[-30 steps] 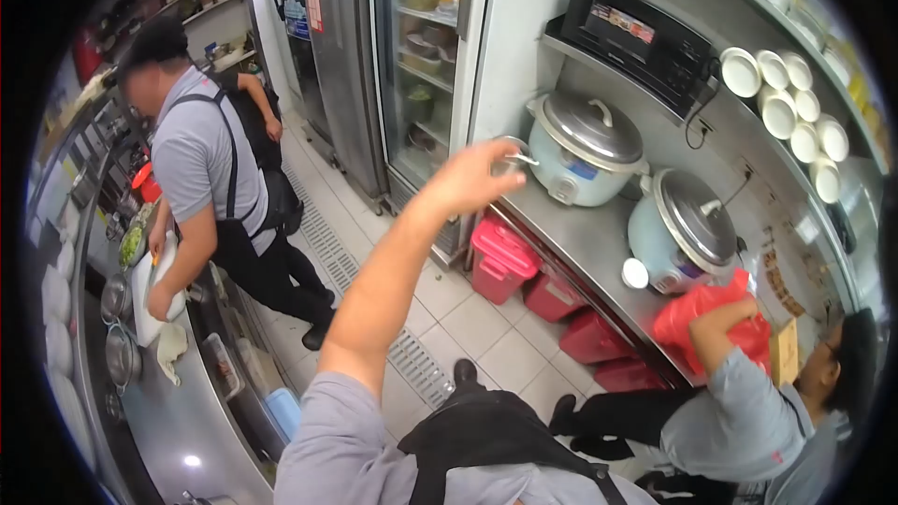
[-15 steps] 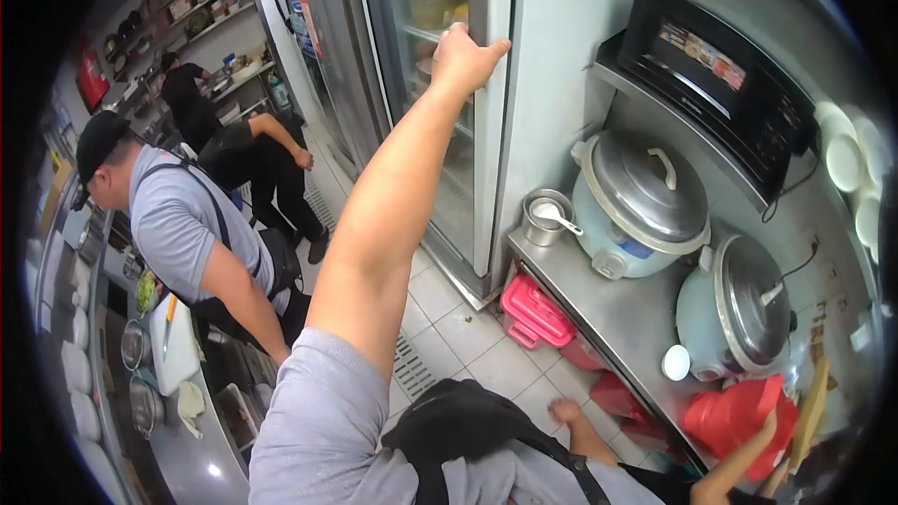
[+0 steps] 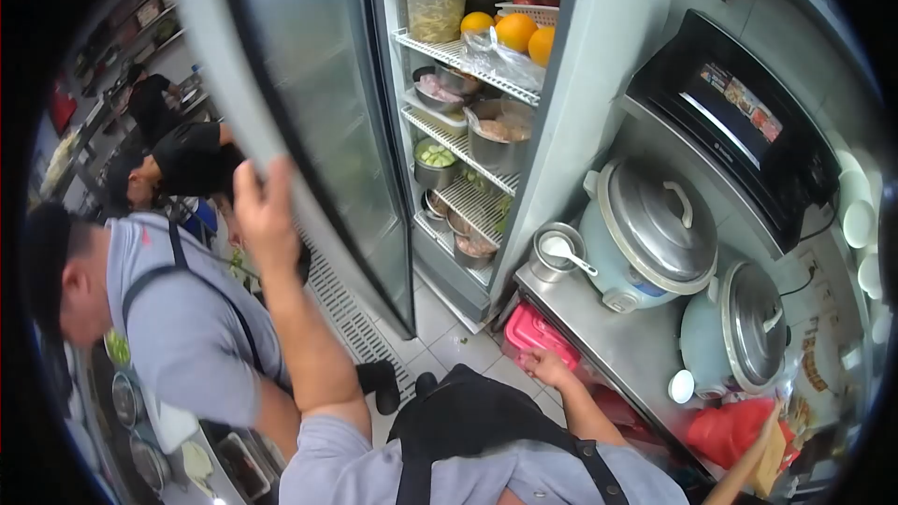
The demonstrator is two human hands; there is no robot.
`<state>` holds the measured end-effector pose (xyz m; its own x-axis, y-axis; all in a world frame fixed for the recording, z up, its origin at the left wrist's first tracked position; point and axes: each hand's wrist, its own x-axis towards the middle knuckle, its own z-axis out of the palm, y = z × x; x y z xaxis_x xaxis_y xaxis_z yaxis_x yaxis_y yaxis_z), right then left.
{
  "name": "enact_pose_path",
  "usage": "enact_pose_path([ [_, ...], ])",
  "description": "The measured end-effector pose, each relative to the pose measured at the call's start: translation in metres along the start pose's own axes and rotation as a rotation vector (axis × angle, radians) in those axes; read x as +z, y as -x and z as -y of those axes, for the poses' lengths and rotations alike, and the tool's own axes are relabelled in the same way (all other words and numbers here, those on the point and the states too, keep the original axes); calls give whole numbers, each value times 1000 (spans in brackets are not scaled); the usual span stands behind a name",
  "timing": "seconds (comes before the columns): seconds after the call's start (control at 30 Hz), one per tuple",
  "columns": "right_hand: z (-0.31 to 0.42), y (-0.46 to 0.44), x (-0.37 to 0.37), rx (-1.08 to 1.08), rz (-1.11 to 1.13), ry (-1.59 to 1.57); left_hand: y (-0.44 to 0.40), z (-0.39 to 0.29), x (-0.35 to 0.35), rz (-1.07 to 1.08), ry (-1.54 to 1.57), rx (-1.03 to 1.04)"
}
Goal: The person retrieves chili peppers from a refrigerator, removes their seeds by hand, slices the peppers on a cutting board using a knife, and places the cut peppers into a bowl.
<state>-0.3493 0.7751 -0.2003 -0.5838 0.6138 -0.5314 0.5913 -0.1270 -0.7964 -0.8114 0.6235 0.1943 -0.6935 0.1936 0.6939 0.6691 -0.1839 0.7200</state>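
The glass refrigerator door [image 3: 309, 84] has swung wide to the left. My left hand [image 3: 266, 210] is raised at the outer edge of the door frame, fingers stretched up and a little blurred; how firmly it touches the door is unclear. Inside the refrigerator, wire shelves [image 3: 458, 136] carry a yellow-lidded tub [image 3: 436, 7], oranges [image 3: 515, 32], a metal pot of sliced green vegetable [image 3: 435, 157] and bowls of what looks like raw meat [image 3: 499, 126]. My right hand [image 3: 548, 367] hangs low in front of a pink lidded container [image 3: 541, 337], with loosely parted fingers and nothing visible in them.
A co-worker in a grey shirt [image 3: 192, 318] bends close on my left; others in black [image 3: 192, 164] stand behind. On the right, a steel counter [image 3: 599, 323] holds two rice cookers [image 3: 655, 224] and a metal cup [image 3: 558, 251]. Another person's arm [image 3: 748, 458] reaches near a red bag [image 3: 734, 430].
The refrigerator door has gone from shut to wide open, swinging left. My left hand has moved left and down from its handle. My right hand has risen slightly. The grey-shirted co-worker appears closer.
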Motion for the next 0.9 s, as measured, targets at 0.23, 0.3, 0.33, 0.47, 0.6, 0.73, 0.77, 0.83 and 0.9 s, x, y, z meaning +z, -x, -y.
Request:
enact_pose_path([
  [0.23,-10,-9,7,113,6,-137,-76,142,-88,-510,115,-45],
  [0.3,29,-6,-2,126,-3,-92,-89,131,-82,-556,243,-130],
  [0.33,55,-11,-6,124,-5,-68,-94,129,-77,-598,203,-117],
  [0.47,112,-45,-30,-96,52,-118,-95,145,-77,-631,-1,34],
  [0.6,215,-54,-60,-284,109,-93,-82,109,10,-695,-286,592],
  [0.73,288,-61,-73,-457,147,-99,-92,80,134,37,109,290],
  [0.77,306,-60,-75,-507,156,-79,-105,76,167,151,87,282],
  [0.83,333,-60,-77,-592,149,-49,-141,68,236,385,48,275],
  [0.9,357,-60,-80,-642,128,-4,-177,64,304,555,-32,333],
])
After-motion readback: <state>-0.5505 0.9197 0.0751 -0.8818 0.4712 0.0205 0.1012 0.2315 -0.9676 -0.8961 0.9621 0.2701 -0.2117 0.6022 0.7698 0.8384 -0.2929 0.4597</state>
